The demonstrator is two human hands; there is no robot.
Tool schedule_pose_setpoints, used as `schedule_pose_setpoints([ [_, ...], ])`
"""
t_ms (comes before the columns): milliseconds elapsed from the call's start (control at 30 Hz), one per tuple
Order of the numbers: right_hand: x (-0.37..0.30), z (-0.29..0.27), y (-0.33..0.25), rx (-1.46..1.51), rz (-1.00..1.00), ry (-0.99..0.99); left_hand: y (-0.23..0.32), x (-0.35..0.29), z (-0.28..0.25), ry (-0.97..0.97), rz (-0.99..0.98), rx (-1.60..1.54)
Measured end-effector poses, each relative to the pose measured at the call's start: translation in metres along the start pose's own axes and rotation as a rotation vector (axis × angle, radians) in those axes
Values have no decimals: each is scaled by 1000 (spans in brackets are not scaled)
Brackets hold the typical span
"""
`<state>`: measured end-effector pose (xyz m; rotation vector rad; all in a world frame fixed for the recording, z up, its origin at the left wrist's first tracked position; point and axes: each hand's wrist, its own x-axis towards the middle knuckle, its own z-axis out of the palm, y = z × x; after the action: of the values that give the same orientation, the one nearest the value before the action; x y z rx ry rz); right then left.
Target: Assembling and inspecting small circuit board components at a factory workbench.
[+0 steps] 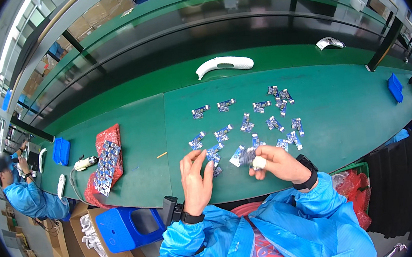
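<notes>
My right hand [276, 164] pinches a small blue circuit board [245, 156] just above the green table mat [345, 114], a white cot on one fingertip. Beside it, my left hand [196, 177] hovers with fingers spread and nothing in it, near another small board [213, 154]. Several more blue circuit boards [269, 109] lie scattered on the mat beyond both hands. Blue sleeves and dark wrist straps cover both of my forearms.
A red bag [109, 138] with a strip of boards [105, 169] and a white hand tool [85, 163] lie to the left. A white curved housing [224, 65] lies further back. Blue bins [61, 151] [395, 87] sit at both sides. Another person [24, 192] works far left.
</notes>
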<state>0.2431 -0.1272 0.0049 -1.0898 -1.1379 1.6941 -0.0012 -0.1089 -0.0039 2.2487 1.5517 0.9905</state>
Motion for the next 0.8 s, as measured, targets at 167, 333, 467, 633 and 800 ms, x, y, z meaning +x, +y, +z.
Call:
schedule_pose_setpoints([
  [167, -6, 4, -17, -246, 83, -296, 31, 5, -3, -560, -445, -1077],
  [333, -16, 9, -7, 2, -4, -79, 40, -2, 12, -519, -631, -1446],
  [467, -21, 3, 12, -1, -68, 50, 57, -6, 14, -686, -687, -1460],
  [633, -37, -2, 6, -189, -202, 14, 52, -6, 28, -807, -498, -1165],
  [800, -43, -2, 17, -300, -347, 61, 56, -9, 22, -874, -651, -1386],
])
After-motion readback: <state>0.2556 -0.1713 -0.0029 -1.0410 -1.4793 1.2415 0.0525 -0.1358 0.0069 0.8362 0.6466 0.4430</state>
